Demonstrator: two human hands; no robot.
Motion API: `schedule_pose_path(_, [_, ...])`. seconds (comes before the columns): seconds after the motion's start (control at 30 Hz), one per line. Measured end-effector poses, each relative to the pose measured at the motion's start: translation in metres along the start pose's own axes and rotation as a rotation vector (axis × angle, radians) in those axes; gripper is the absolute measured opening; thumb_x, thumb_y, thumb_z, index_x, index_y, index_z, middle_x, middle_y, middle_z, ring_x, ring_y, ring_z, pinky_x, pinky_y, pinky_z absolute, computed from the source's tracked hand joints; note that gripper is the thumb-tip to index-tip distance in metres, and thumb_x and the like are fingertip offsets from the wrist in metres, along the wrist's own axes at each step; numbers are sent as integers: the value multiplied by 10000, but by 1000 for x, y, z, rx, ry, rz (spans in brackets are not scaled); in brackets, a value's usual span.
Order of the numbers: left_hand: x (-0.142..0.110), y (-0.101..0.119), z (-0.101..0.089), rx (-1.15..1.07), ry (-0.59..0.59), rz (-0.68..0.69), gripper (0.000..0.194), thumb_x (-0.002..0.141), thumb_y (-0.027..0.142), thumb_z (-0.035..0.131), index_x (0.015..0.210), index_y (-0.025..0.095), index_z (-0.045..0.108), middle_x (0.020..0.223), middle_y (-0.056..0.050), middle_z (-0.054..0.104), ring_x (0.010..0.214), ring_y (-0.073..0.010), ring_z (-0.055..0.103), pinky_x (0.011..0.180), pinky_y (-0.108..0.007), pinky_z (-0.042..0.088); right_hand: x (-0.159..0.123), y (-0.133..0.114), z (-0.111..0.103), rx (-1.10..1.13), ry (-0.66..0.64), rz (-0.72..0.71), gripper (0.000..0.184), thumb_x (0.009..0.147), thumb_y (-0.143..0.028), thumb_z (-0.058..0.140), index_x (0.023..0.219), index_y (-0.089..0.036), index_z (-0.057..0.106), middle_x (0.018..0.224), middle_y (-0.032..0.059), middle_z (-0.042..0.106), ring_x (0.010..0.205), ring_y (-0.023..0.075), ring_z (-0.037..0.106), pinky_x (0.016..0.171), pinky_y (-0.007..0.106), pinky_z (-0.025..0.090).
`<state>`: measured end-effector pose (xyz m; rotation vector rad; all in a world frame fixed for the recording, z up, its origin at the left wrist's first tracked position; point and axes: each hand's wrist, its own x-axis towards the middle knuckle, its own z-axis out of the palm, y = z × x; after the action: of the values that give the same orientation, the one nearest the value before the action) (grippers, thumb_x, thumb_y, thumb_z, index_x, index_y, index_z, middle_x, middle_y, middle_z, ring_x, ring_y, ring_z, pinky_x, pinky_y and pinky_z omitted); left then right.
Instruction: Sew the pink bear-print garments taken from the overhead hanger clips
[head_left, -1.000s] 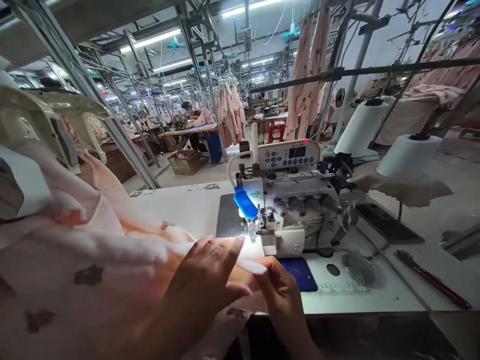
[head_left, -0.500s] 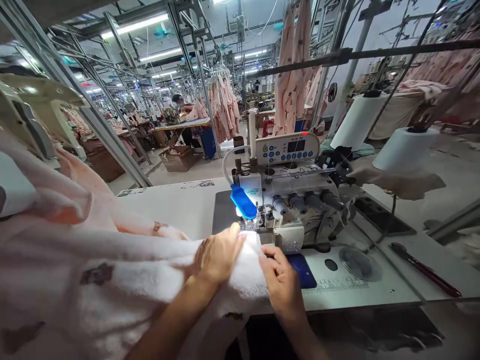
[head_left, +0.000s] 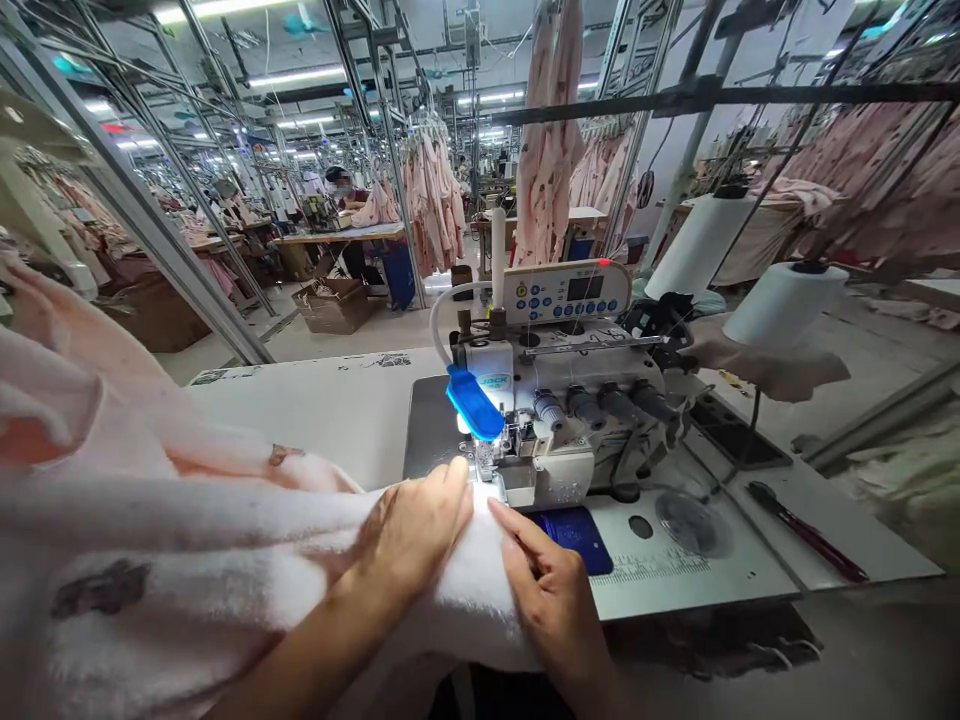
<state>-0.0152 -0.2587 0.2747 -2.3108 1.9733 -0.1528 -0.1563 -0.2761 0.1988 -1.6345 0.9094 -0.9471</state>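
Note:
A pale pink fleece fabric (head_left: 247, 580) with brown patches drapes over the left of the table, its white side turned up under the needle area of an overlock sewing machine (head_left: 555, 400). My left hand (head_left: 412, 530) is closed on the fabric just in front of the presser foot (head_left: 487, 465). On the fabric's right edge, my right hand (head_left: 551, 585) has its index finger stretched toward the foot while the other fingers curl in at the cloth. A blue lamp cover (head_left: 475, 403) hangs over the needle area, which is brightly lit.
Right of my hands are a dark blue plate (head_left: 574, 540), a clear round dish (head_left: 690, 523) and dark-red-handled snips (head_left: 810, 532). White thread cones (head_left: 787, 305) stand behind. Across the aisle are a cardboard box (head_left: 330, 305), hanging pink garments (head_left: 435, 200) and a seated person (head_left: 349, 190).
My right index finger has straightened from a pinch on the fabric edge and lies nearer the foot. The view has shifted, so the machine appears further left.

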Motion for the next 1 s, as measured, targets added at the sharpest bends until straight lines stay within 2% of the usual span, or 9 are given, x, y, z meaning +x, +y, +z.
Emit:
schedule_pose_path(0.17, [25, 1, -8, -49, -4, -10, 254, 909, 255, 303, 969, 197, 542, 793, -48, 681, 681, -255, 665, 534, -307, 431, 17, -2, 0, 38, 50, 59, 424, 821, -285, 430, 1161, -115, 619, 466, -53, 402, 417, 86, 225, 385, 217, 193])
schedule_pose_path(0.33, [22, -6, -5, -83, 85, 9, 284, 911, 241, 307, 987, 158, 568, 814, -81, 682, 707, -256, 663, 620, -356, 485, 23, -6, 2, 77, 95, 53, 359, 820, -282, 457, 1117, -111, 565, 420, -100, 304, 395, 78, 244, 395, 206, 194])
schedule_pose_path(0.4, [1, -5, 4, -90, 190, 90, 307, 924, 281, 314, 1042, 133, 556, 1013, -129, 660, 934, -264, 634, 805, -397, 479, 9, -8, 2, 107, 86, 58, 383, 815, -272, 478, 1165, -119, 499, 437, -90, 405, 396, 88, 343, 397, 195, 266])
schedule_pose_path(0.47, [-26, -1, 19, -127, 390, 285, 394, 906, 364, 396, 1197, 113, 482, 1263, -161, 544, 1220, -269, 463, 1032, -451, 333, -11, -6, 4, 205, 23, 65, 456, 812, -256, 491, 1246, -143, 412, 559, -41, 560, 483, 119, 506, 456, 198, 395])
schedule_pose_path(0.53, [-48, 6, 37, -230, 585, 505, 445, 887, 370, 443, 1236, 94, 448, 1253, -157, 560, 1266, -276, 412, 1094, -516, 204, -28, 1, 5, 277, -23, 11, 482, 804, -227, 501, 1270, -189, 385, 749, 10, 643, 649, 146, 608, 594, 227, 495])
schedule_pose_path(0.7, [-64, 21, 61, -540, 750, 424, 339, 817, 20, 502, 1119, 167, 552, 1063, -68, 672, 1071, -173, 579, 1003, -367, 405, -25, 26, 7, 165, 256, -200, 294, 774, -222, 575, 1064, -199, 529, 984, 69, 609, 930, 195, 582, 865, 344, 473])
schedule_pose_path(0.77, [-66, 24, 63, -635, 760, 338, 355, 797, 22, 535, 1108, 189, 573, 1037, -70, 656, 1013, -178, 589, 895, -335, 480, -16, 28, 8, 205, 137, -82, 292, 783, -278, 593, 1051, -178, 535, 990, 83, 614, 908, 208, 582, 809, 338, 491])
schedule_pose_path(0.87, [-73, 27, 66, -666, 766, 222, 360, 768, 46, 596, 1083, 221, 611, 918, -50, 617, 865, -160, 582, 729, -273, 508, -20, 19, 8, 282, -171, 92, 176, 830, -334, 549, 885, -167, 564, 740, 10, 591, 725, 171, 561, 671, 265, 479])
schedule_pose_path(1.0, [-87, 30, 72, -691, 765, 283, 283, 778, 60, 600, 1019, 206, 630, 799, -26, 590, 754, -140, 541, 664, -261, 481, -46, 3, -2, 243, -228, 134, 186, 817, -307, 554, 698, -171, 511, 682, -26, 510, 698, 143, 495, 644, 225, 409])
